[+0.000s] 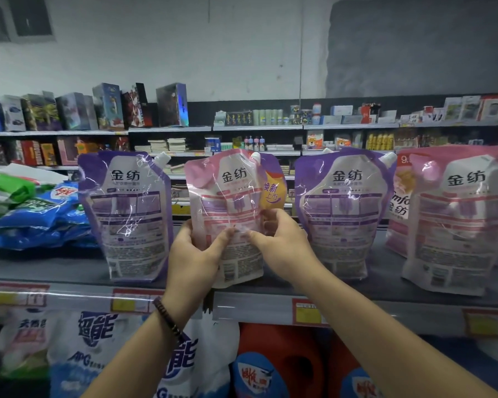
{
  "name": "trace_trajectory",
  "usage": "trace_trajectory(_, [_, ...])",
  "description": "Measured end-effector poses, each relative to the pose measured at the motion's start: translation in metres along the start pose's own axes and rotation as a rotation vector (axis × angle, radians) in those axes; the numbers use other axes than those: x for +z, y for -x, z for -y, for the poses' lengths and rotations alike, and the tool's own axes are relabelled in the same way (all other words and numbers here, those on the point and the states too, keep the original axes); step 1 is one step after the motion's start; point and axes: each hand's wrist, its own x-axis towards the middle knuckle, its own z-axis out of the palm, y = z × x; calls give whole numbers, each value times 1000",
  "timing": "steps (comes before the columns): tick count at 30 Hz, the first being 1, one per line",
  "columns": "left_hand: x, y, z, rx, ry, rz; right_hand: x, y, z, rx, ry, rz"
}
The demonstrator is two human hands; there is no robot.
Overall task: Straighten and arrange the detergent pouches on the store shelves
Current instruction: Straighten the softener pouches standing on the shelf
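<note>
Pink pouch (230,202), purple pouches (127,211)

A pale, scuffed wall (184,38) fills the top of the frame, with a large dark grey patch (414,47) at upper right and a dark framed opening (26,15) at upper left. A thin pipe (301,53) runs down the wall. Far shelves (256,128) cross the middle of the frame, and the near shelf (256,307) spans the lower part.

Grey shelf (55,268): purple pouches (127,216), pink pouches (454,225) standing upright; blue bags (41,222) stacked flat (left end).
</note>
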Motion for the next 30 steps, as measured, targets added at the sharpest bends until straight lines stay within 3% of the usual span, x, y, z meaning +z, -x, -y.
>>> trace_trajectory(11, [-3, -5, 9, 88, 49, -3, 5, -1, 3, 14, 10, -26])
trace_trajectory(21, [-8, 0, 13, 87, 268, 35, 6, 6, 6, -8, 40, -35])
trace_trajectory(30, [-7, 7, 5, 258, 271, 68, -5, 18, 8, -128, 39, -126])
